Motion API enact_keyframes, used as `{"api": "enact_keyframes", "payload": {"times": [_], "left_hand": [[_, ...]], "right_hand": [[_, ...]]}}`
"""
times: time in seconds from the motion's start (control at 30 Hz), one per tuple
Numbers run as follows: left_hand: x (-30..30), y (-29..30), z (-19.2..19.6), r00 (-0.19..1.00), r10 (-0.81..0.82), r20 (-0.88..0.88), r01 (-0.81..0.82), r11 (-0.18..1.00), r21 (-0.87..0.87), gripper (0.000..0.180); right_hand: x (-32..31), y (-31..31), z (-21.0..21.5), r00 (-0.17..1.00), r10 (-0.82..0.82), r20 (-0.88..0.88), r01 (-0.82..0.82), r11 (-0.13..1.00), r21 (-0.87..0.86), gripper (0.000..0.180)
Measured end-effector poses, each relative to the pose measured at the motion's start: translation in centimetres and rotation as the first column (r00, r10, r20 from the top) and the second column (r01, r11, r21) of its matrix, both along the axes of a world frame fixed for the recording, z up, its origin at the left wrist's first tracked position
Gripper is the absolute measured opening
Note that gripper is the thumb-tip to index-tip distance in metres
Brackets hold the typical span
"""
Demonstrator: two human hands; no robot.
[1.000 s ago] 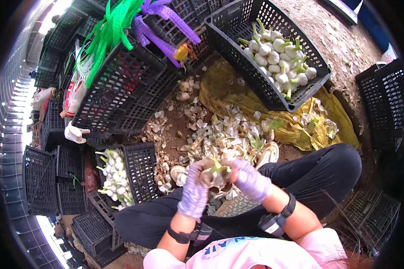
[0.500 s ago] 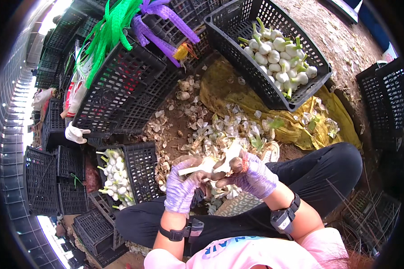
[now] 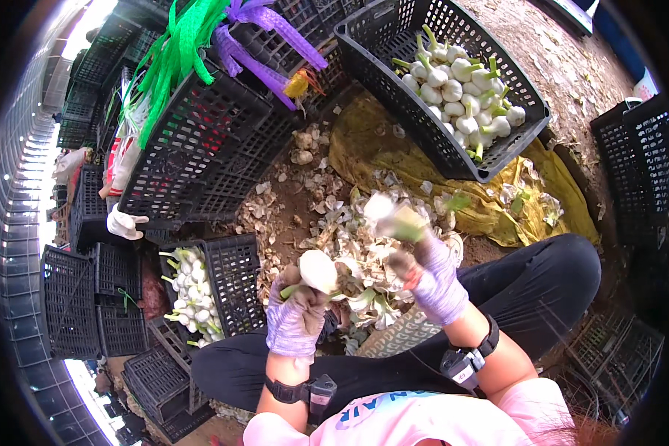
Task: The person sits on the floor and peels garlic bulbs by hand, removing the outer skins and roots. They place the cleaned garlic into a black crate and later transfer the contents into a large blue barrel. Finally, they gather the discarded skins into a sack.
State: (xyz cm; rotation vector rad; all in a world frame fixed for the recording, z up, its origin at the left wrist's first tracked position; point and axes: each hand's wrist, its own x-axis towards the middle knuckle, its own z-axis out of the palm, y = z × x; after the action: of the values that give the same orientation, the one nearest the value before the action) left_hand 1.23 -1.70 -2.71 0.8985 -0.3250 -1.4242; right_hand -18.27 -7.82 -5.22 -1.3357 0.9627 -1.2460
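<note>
My left hand [image 3: 297, 321], in a purple-and-white glove with bare fingertips, is closed on a peeled white garlic bulb [image 3: 318, 271], whose green stem lies against the fingers. To its right, my right hand [image 3: 432, 279] wears a matching glove and is smeared by motion. Its thumb stands apart from its fingers. Just beyond those fingertips are blurred pale and greenish garlic skins [image 3: 400, 220]; whether they still touch the fingers is unclear. Below both hands lies a heap of loose garlic skins [image 3: 372, 279].
A black crate [image 3: 416, 141] of trimmed garlic bulbs stands at the far right on a yellow mesh cloth [image 3: 364, 145]. At left, more bulbs [image 3: 195, 290] lie beside a black crate [image 3: 234, 279]. Green net bags [image 3: 182, 56] and purple net bags [image 3: 275, 22] drape over a tilted crate [image 3: 193, 141].
My hands were together on the garlic and have moved apart. The left keeps the bulb, now bare and white. The right has swung outward, with skins past its fingertips.
</note>
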Motion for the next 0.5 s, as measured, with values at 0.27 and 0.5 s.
{"api": "enact_keyframes", "payload": {"times": [0.27, 0.5], "left_hand": [[-2.3, -0.2, -0.5, 0.99, 0.075, -0.118, -0.047, 0.974, 0.221, 0.041], [-1.4, 0.5, -1.3, 1.0, -0.006, 0.028, -0.002, 0.96, 0.279, 0.038]], "right_hand": [[1.7, 1.9, 1.3, 0.934, 0.073, -0.35, -0.142, 0.974, -0.178, 0.063], [0.5, -1.2, -1.1, 0.953, -0.21, 0.217, 0.097, 0.893, 0.438, 0.027]]}}
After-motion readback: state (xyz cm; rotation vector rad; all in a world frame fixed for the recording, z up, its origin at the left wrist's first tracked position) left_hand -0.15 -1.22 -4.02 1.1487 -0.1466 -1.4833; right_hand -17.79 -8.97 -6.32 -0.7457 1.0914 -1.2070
